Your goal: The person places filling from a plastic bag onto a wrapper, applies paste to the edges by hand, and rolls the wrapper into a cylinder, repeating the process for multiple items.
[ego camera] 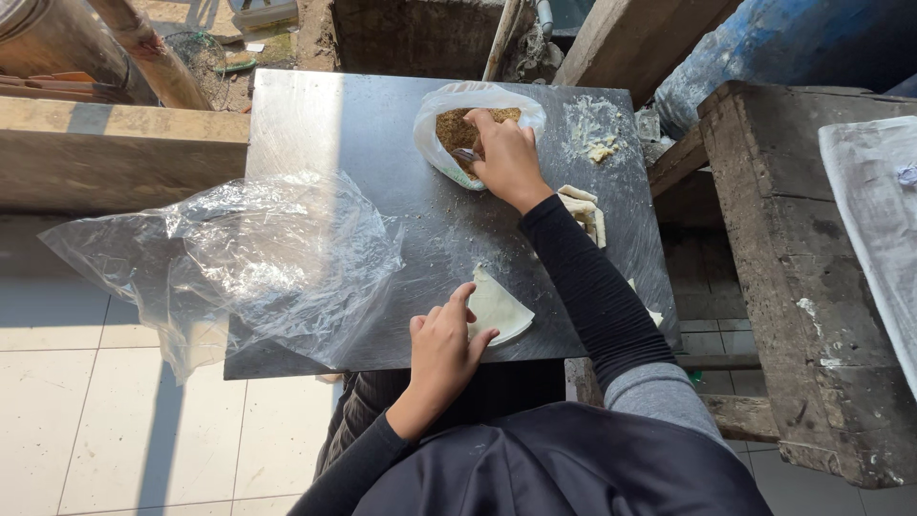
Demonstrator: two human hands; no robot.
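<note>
Tabletop (382,210), a dark metal sheet, carries everything in use. Largest item on it is a crumpled clear plastic sheet (248,268) that overhangs the near left edge; a careless sweep of the arm could probably drag it off. At the far edge sits a clear plastic bag (478,100) of brown crumbly filling (454,129). The right hand (506,158) reaches into the bag's mouth, fingers curled around what appears to be a small spoon; the grip is partly hidden, so this cannot be confirmed. Risk: the bag is soft and unsupported, and could tip or spill filling if pulled sideways. A stack of pale dough strips (585,212) lies just beside the right forearm, where the sleeve could brush it. The left hand (444,349) rests at the near edge, fingers spread loosely, fingertips pressing a folded dough wrapper (501,311); it could unfold if released. Dough scraps (597,143) lie at the far right corner.
</note>
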